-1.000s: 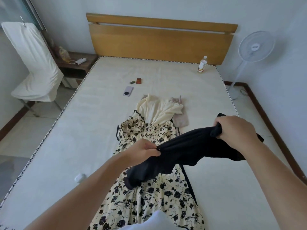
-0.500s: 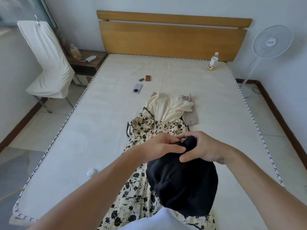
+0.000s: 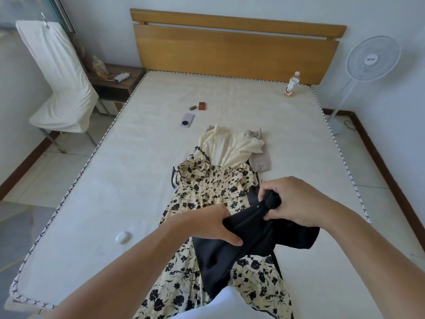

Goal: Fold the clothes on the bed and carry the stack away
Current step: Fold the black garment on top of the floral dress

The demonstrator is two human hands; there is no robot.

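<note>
A soft black fabric garment [image 3: 248,245] is held bunched above the bare cream mattress [image 3: 115,180], lifted clear, probably so its edges can be found for folding. The left hand [image 3: 207,223] is curled round a gathered fold, thumb underneath. The right hand [image 3: 296,201] is closed on a twisted black knot of the same cloth, fingers wrapped over it. The garment is stretched between both hands and hangs down toward the viewer. Directly beneath, a cream sundress printed with black flowers [image 3: 207,192] is spread flat, untouched. Beyond it a plain cream top [image 3: 230,146] and a beige piece [image 3: 259,160] are left unfolded. No stack is formed yet
</note>
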